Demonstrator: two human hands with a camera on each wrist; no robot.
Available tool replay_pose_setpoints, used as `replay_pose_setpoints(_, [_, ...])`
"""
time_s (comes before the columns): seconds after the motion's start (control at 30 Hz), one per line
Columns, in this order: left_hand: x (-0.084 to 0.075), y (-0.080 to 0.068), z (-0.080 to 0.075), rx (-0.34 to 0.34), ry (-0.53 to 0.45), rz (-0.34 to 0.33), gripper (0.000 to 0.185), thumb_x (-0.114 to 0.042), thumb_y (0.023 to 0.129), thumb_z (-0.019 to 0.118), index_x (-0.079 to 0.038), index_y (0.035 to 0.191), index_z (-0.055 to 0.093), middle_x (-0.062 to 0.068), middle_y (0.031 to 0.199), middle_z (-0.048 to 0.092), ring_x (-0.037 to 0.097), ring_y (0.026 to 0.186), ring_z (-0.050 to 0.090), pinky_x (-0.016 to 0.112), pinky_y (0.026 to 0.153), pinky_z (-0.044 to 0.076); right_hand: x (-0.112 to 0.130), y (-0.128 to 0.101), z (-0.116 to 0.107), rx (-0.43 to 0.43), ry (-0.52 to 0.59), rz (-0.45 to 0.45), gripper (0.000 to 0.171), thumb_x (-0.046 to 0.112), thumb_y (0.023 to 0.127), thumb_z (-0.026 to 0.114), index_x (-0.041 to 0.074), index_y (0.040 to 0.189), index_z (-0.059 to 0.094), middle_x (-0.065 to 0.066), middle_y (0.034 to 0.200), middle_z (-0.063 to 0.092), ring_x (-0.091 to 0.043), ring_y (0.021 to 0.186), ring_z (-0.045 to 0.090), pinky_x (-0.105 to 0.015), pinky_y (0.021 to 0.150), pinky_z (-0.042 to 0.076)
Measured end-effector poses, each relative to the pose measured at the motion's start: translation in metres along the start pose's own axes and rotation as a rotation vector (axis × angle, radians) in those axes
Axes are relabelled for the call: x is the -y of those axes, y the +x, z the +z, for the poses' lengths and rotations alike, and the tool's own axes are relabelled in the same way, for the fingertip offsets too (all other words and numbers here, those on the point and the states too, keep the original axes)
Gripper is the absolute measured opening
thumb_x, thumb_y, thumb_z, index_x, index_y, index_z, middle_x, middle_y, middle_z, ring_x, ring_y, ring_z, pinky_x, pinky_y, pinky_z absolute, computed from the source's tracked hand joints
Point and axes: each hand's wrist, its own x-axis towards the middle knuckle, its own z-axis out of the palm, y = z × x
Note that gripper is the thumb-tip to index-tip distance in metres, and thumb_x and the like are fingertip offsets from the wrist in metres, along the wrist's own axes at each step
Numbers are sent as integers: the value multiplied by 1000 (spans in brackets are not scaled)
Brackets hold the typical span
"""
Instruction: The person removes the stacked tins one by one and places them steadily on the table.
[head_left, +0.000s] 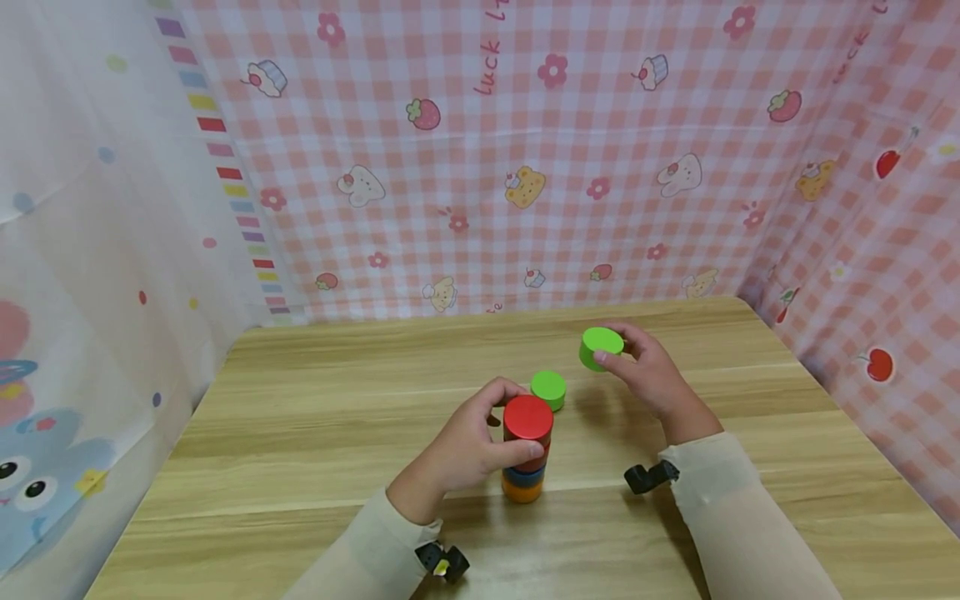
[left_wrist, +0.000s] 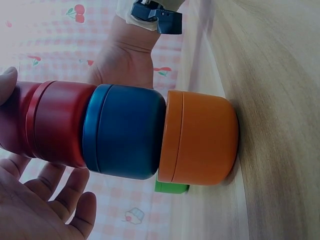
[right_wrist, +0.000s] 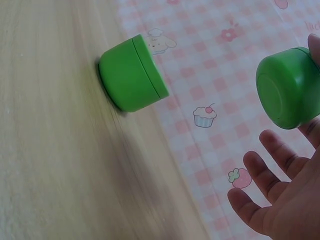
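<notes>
Two hands work over a small stack. The left hand (head_left: 467,446) curls round the red cup (head_left: 528,419) at the top, thumb in front and fingers behind, a grip that looks meant to keep the column steady; under its palm sit a blue cup (left_wrist: 125,131) and, lowest, an orange cup (left_wrist: 200,137) resting on the wooden table (head_left: 300,433). The right hand (head_left: 651,375), off to the far side, pinches a green cup (head_left: 600,346) lifted clear of the wood and tilted. Between the hands stands a second green cup (head_left: 548,388). All are smooth, matte, round-edged cylinders, likely plastic; the tabletop shows pale grain.
</notes>
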Motion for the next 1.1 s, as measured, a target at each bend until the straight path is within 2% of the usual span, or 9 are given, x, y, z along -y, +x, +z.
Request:
replay_pose_setpoints(0.3, [-1,-1,0,-4,-5,2,47,-24,89,85,-17,128,60,-3,124,68,19,116,57,53,104,44,-5,0,0,6,4,22,43,20,104,67,2,142,59,-15,134,55,-24,113,51,-29,92,49])
replay_pose_setpoints(0.5, [0,-1,0,-2,-9,6,47,-24,89,85,-17,129,60,-3,124,68,19,116,57,54,104,43,-9,1,-2,-3,-3,60,47,23,103,68,3,144,58,-16,139,54,-25,115,51,-30,94,48])
replay_pose_setpoints(0.8, [-1,-1,0,2,-18,7,47,-23,90,84,-16,129,59,-2,125,67,20,117,57,56,105,43,-17,2,-3,-16,-11,52,45,20,103,69,1,143,58,-3,129,59,-21,112,53,-27,91,50])
replay_pose_setpoints(1.1, [0,0,1,-2,-7,6,46,-23,90,83,-15,129,59,-1,125,67,19,116,57,54,103,44,-21,1,-2,-9,-18,72,45,17,103,69,1,144,58,-12,131,58,-20,110,53,-29,92,46])
